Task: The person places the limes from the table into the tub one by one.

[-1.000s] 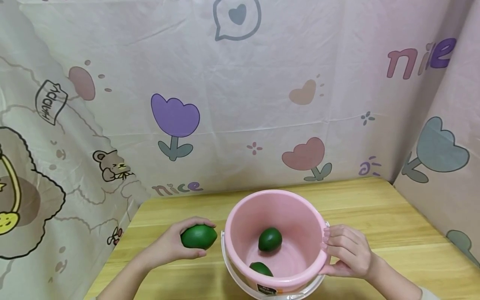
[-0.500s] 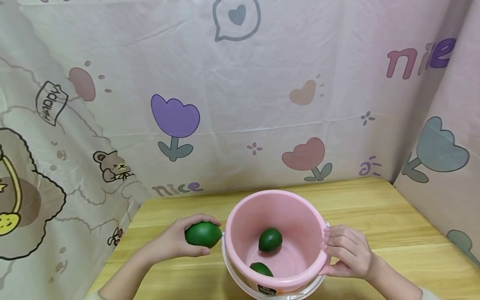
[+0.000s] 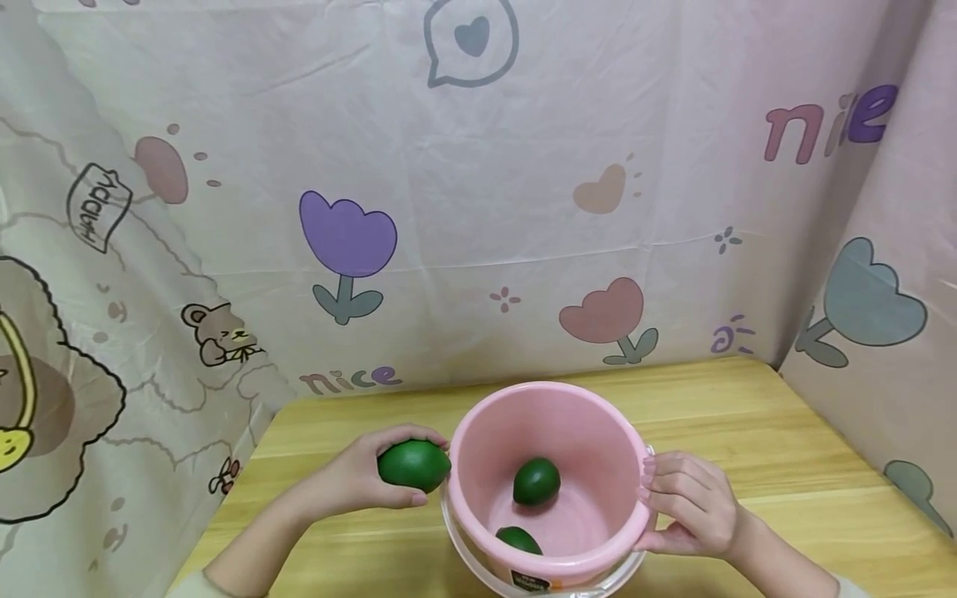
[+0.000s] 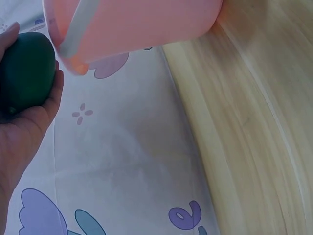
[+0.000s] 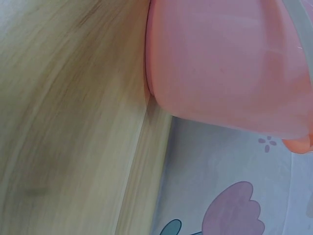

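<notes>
My left hand [image 3: 359,482] grips a smooth dark green oval fruit [image 3: 414,467] with a pointed tip. In the head view the tip reaches the left rim of a pink bucket [image 3: 549,389]. The left wrist view shows the fruit [image 4: 27,68] against the palm, beside the upright bucket [image 4: 146,24]. My right hand [image 3: 691,507] pinches the bucket's right rim, fingers at the outer edge and thumb lower down. Inside lie two similar fruits, one [image 3: 537,482] mid-floor and another [image 3: 519,540] partly hidden by the near rim. The right wrist view shows only the bucket's side [image 5: 220,63], not the hand.
A white handle [image 3: 467,555] hangs down around the bucket's near side, above a dark label [image 3: 530,580]. The bucket stands on a light wooden table [image 3: 755,432]. Printed cloth [image 3: 463,208] hangs behind the table and along both sides.
The left hand has carried the green fruit a short way right and slightly up, up to the bucket's rim. The right hand keeps its hold, and the view has shifted slightly.
</notes>
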